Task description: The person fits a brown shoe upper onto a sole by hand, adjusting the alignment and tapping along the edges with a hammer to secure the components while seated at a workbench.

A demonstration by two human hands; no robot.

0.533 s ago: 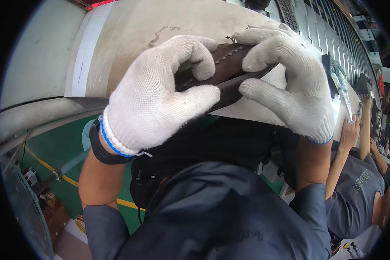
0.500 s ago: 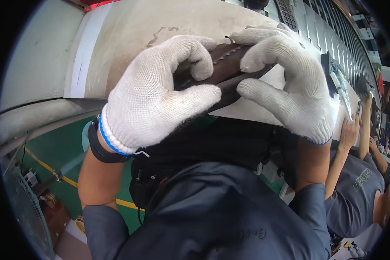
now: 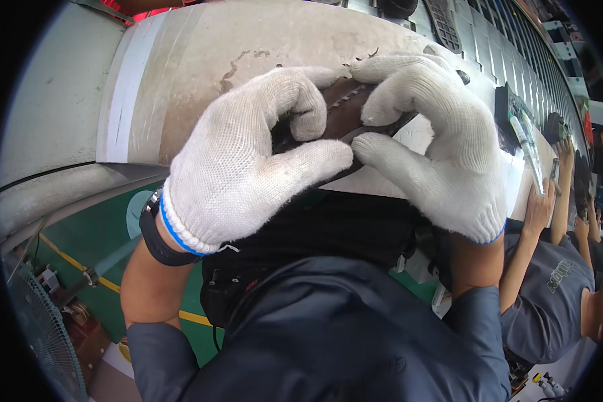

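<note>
Both my hands wear white knitted gloves with blue cuff edges. Between them lies a dark brown leather shoe point(image 3: 345, 104) with a row of raised stitching along its upper, mostly covered by the gloves. My left hand point(image 3: 248, 157) is closed on the shoe's left part, its fingers bent over the far side and its thumb along the near side. My right hand point(image 3: 442, 137) grips the right part, fingers curled and thumb pressed on the near edge. The two thumb tips almost meet.
A worn pale bench point(image 3: 301, 37) spreads beyond my hands. A dark sole point(image 3: 443, 25) lies by a metal roller conveyor point(image 3: 496, 50) at far right. A co-worker's hand point(image 3: 539, 204) is near a white tube-like tool point(image 3: 529, 154). A fan point(image 3: 50, 335) stands at lower left.
My hands have come a little closer together, with the thumb tips now almost touching. Both gloves sit slightly lower in view, and less of the shoe shows between them.
</note>
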